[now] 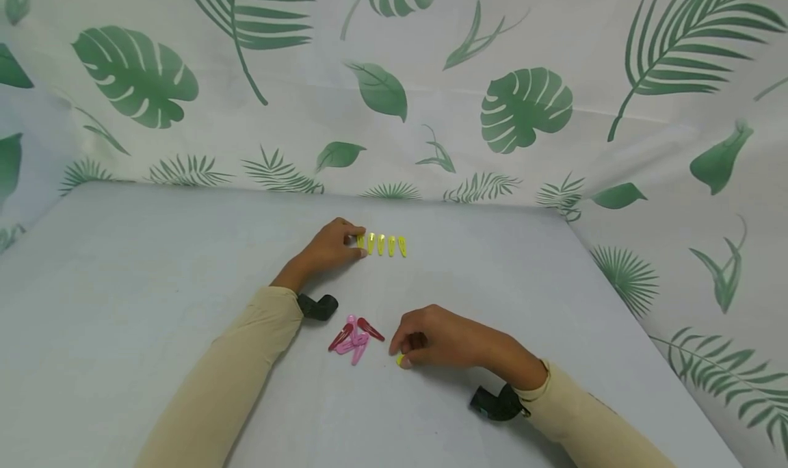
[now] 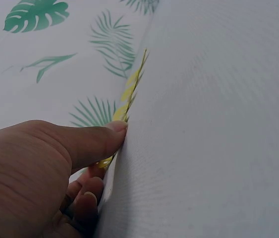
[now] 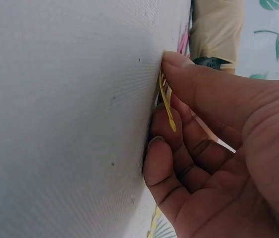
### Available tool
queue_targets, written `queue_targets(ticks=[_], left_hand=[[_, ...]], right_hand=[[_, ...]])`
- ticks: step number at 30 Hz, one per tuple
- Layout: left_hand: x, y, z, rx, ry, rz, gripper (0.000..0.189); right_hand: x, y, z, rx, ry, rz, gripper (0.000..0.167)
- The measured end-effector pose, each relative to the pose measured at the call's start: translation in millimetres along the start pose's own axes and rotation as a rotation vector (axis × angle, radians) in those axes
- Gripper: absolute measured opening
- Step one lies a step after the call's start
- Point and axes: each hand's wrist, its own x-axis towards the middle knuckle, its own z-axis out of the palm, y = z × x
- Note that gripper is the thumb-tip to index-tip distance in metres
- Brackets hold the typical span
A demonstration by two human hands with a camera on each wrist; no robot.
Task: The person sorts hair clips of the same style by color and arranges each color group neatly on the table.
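At the far end of the table, several yellow snap hair clips (image 1: pixel 382 245) lie side by side in a row. My left hand (image 1: pixel 332 245) holds the leftmost yellow clip (image 1: pixel 360 240) by its two ends, between thumb and fingers. Its thumb (image 2: pixel 110 133) is right at the tabletop in the left wrist view. Nearer to me, my right hand (image 1: pixel 440 338) pinches another yellow hair clip (image 3: pixel 167 104), low over the table. Fingers hide most of that clip in the head view. Left of the right hand lies a loose pile of pink hair clips (image 1: pixel 360 350) and red hair clips (image 1: pixel 370 329).
A pale cloth-covered table (image 1: pixel 154 283) spreads under both hands. Behind it and along its right side hangs a white curtain (image 1: pixel 295 119) printed with green leaves. Black wrist cameras (image 1: pixel 319 308) sit on both cuffs.
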Motion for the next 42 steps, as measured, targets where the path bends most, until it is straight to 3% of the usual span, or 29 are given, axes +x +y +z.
queue_targets(ticks=[7,16,27,42], left_hand=[[0.9,1.4,0.2,0.004,0.0,-0.001,0.053],[0.0,4.4,-1.4,0.013,-0.005,-0.025,0.053],[-0.4,5.7,-2.3,0.016,-0.008,-0.039,0.053],[-0.1,5.5,0.8,0.02,-0.011,-0.051,0.053]], right_hand=[[-0.7,-1,0,-0.008,0.031,0.02,0.011],[-1.0,-4,-1,0.089,0.14,0.082,0.009],[0.7,0,-3,0.067,0.293,0.069,0.023],[2.3,14,-14,0.238,0.327,0.127,0.013]])
